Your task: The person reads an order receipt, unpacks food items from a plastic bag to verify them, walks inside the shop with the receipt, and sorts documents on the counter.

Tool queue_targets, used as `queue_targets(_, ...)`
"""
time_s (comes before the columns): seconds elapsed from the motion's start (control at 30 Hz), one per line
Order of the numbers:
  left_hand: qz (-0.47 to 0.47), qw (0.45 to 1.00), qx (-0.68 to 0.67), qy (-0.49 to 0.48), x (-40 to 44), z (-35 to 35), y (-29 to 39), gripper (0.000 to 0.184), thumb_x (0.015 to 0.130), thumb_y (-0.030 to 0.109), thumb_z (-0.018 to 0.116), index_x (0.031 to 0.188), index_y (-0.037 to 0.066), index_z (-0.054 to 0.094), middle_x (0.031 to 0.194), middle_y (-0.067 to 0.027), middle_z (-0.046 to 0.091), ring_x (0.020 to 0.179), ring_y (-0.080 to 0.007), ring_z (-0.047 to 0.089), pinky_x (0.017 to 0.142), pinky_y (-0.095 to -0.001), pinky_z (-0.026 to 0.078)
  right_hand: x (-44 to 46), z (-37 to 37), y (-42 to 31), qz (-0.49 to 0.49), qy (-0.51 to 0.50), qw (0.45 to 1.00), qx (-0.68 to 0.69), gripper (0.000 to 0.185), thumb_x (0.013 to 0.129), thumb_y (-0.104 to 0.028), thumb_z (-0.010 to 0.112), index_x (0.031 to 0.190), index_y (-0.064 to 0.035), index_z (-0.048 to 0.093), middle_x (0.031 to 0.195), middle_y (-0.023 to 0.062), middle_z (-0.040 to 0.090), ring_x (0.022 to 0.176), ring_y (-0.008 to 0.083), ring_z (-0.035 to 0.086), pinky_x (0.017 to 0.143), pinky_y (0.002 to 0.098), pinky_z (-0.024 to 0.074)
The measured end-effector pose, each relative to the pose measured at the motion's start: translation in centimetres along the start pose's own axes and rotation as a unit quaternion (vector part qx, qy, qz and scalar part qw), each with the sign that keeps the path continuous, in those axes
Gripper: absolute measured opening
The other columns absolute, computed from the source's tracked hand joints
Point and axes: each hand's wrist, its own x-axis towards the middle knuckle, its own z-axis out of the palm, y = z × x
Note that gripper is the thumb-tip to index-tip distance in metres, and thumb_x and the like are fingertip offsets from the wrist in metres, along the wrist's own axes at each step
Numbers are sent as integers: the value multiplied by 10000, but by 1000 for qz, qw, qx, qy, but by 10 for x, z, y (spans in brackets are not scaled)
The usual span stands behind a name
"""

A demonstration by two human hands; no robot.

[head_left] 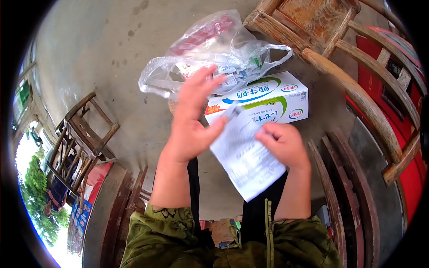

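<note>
Paper slip (pixel 251 161), pinched by the right hand (pixel 284 144), slants lengthwise up toward the spread left hand (pixel 191 120) — contact there too blurred to tell.

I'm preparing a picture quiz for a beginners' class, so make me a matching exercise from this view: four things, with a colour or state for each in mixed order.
Column one
1. printed paper
2. carton box
3. plastic bag
4. left hand

Column two
A. see-through, with things inside
B. blurred, thumb apart from the fingers, nothing gripped
C. pinched by the right hand
D. white with green curves and large lettering

Right pairs
1-C, 2-D, 3-A, 4-B
</note>
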Motion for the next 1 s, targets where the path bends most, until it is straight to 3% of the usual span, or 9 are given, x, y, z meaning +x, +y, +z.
queue_targets(0.13,-75,938,22,-339,-11,7,9,336,752,146,721,1084,106,684,973,-40,694,1044,-227,623,917,-372,459,-2,6,-7,-15,-145,987,-74,141,841,-135,670,777,-13,636,739,95,626,671,176,607,616,319,459)
queue_targets(0.17,-76,938,23,-338,-14,9,7,336,752,146,721,1084,106,684,973,-40,694,1044,-227,623,917,-372,459,-3,5,-5,36,-89,992,84,137,863,-135,649,787,-21,648,847,106,662,727,187,620,667,329,481)
queue_targets(0.23,-368,878,-210,-223,-19,13,-3,165,851,154,692,989,65,706,878,-15,700,872,-135,647,784,-288,497,9,5,9,-35,52,941,333,284,971,-280,536,1002,-28,663,1109,141,672,947,244,645,862,369,503)
queue_targets(0.3,-399,796,-453,-46,-15,14,-6,245,897,140,676,1080,-21,648,979,-61,696,862,-101,635,779,-245,496,12,5,17,-16,97,728,678,565,997,-489,416,1294,-21,525,1275,172,587,1161,278,569,986,409,443)
queue_targets(0.37,-382,792,-476,21,-12,17,-5,293,894,124,673,1143,-18,614,999,-60,691,862,-103,637,782,-250,501,17,11,20,-55,151,724,671,803,939,-630,386,1439,-4,347,1458,145,424,1318,309,433,1092,463,339)
queue_targets(0.43,-385,790,-475,31,-12,19,-9,298,893,117,672,1152,-14,610,1004,-60,689,858,-106,638,776,-255,504,19,20,27,-117,-44,755,644,1074,808,-795,436,1489,6,218,1521,154,301,1402,288,290,1140,440,246)
queue_targets(0.6,-411,770,-488,29,-14,18,-7,292,907,140,654,1157,-3,610,979,-55,683,831,-109,636,749,-259,504,20,33,10,-60,149,899,408,498,975,-311,574,1325,31,487,1236,85,594,1104,132,559,965,290,424)
queue_targets(0.7,-444,754,-483,29,-16,15,-11,284,923,197,639,1130,3,630,955,-43,680,811,-106,631,725,-252,497,21,35,-3,-73,185,879,433,277,993,-96,512,1225,48,563,1127,59,648,978,79,589,880,236,454)
queue_targets(1.0,-418,782,-459,52,-20,13,-21,273,926,247,643,1048,5,674,933,-27,679,816,-90,608,755,-238,470,21,32,-6,-66,210,885,410,291,993,-132,527,1207,60,572,1091,74,659,928,79,602,825,225,476)
